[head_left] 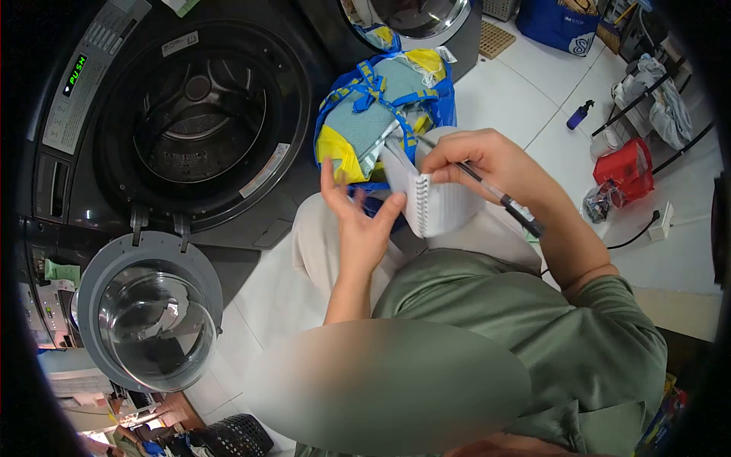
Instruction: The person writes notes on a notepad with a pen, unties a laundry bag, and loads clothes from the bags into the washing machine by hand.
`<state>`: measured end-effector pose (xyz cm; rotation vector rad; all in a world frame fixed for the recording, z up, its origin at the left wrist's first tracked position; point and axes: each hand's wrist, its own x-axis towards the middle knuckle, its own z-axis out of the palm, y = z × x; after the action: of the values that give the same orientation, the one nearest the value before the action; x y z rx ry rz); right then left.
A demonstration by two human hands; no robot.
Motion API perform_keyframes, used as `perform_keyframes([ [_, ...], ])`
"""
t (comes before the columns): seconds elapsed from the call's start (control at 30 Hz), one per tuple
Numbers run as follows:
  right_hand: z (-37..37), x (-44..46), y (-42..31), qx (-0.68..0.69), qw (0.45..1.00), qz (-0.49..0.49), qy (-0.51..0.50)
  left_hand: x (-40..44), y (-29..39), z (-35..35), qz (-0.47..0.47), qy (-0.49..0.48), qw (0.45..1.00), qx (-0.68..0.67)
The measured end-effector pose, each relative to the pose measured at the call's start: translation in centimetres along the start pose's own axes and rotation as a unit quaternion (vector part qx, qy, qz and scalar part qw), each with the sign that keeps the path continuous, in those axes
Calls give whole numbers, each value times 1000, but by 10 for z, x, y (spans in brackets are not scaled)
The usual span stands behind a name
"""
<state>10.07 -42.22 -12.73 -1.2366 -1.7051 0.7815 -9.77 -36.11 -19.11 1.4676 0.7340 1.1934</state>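
Observation:
A small white spiral notepad [445,207] rests over my lap with its pages flipped up. My right hand [487,164] is closed, with a clear pen with a dark end [520,216] held across its fingers. Its thumb and fingertips pinch at the top of the notepad beside the spiral binding. To the left of the binding, my left hand [358,225] is open, fingers spread, slightly blurred and holding nothing. Just beyond both hands sits a blue and yellow bag [340,152] packed with grey-green cloth [365,114].
On the left, a dark front-load washer [285,99] has its round door [205,282] swung open. Another machine [466,46] stands at the back. To the right are a purple spray bottle [579,115], a red bag [626,171] and a rack. A black basket [240,438] is at lower left.

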Motion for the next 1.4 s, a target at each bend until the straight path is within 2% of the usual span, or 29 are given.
perform_keyframes([
  [0.03,-7,1,-7,-10,999,2,-43,4,2,-1,81,-33,995,56],
  [0.07,-12,3,-13,2,998,0,-58,16,7,-15,127,-144,978,79],
  [0.17,-20,11,-21,16,995,-8,-96,28,26,-20,81,-315,945,40],
  [0.23,-24,17,-20,-2,994,-16,-104,20,43,-10,-116,-304,942,-88],
  [0.27,-24,18,-24,7,995,1,-96,20,44,-7,-97,-288,950,-76],
  [0.3,-25,18,-26,11,994,4,-106,24,45,-7,-4,-282,959,9],
  [0.37,-27,17,-27,20,992,15,-125,31,52,-6,178,-258,933,174],
  [0.5,-31,16,-28,-22,990,-16,-139,38,45,-7,145,-339,912,178],
  [0.53,-32,18,-28,-40,990,-30,-129,37,51,-8,121,-354,890,259],
  [0.57,-35,18,-27,-59,991,-41,-117,35,50,-5,15,-345,920,185],
  [0.6,-37,19,-25,-40,993,-5,-114,31,48,0,-92,-328,934,108],
  [0.63,-37,20,-18,-89,994,-49,-48,28,46,5,-197,-306,931,30],
  [0.67,-36,22,-8,-138,986,-94,18,24,40,7,-190,-270,942,-56],
  [0.7,-36,24,-3,-185,969,-139,84,23,40,9,-192,-238,948,-85],
  [0.73,-38,20,-7,-205,964,-104,135,23,41,10,-196,-205,952,-113],
  [0.77,-38,14,-5,-129,978,-77,144,22,42,11,-199,-171,955,-141],
  [0.83,-33,2,-2,25,987,-21,156,22,42,14,-154,-132,970,-130],
  [0.87,-29,-4,-6,16,994,-19,108,23,39,14,-138,-120,976,-122],
  [0.9,-23,-8,-8,-11,995,-5,102,23,36,14,-122,-110,980,-113],
  [1.0,-11,-12,-9,-66,991,15,115,22,26,17,49,-65,995,49],
  [1.07,-17,-17,-7,-21,994,55,93,27,22,25,176,-27,983,44],
  [1.17,-36,-17,-17,99,985,138,29,18,37,42,15,-87,989,-120],
  [1.2,-42,-18,-13,110,981,158,11,18,38,35,-132,-158,967,-152],
  [1.23,-48,-17,-7,120,977,177,-9,18,37,33,-274,-223,918,-182],
  [1.27,-51,-16,2,84,980,179,-25,14,29,42,-278,-208,904,-250],
  [1.33,-45,-15,36,31,977,112,178,9,4,56,-266,-153,907,-289],
  [1.37,-44,-14,51,5,958,76,275,7,-10,62,-259,-124,907,-307],
  [1.4,-48,-13,61,-35,946,-29,322,6,-22,66,-261,-105,909,-308],
])
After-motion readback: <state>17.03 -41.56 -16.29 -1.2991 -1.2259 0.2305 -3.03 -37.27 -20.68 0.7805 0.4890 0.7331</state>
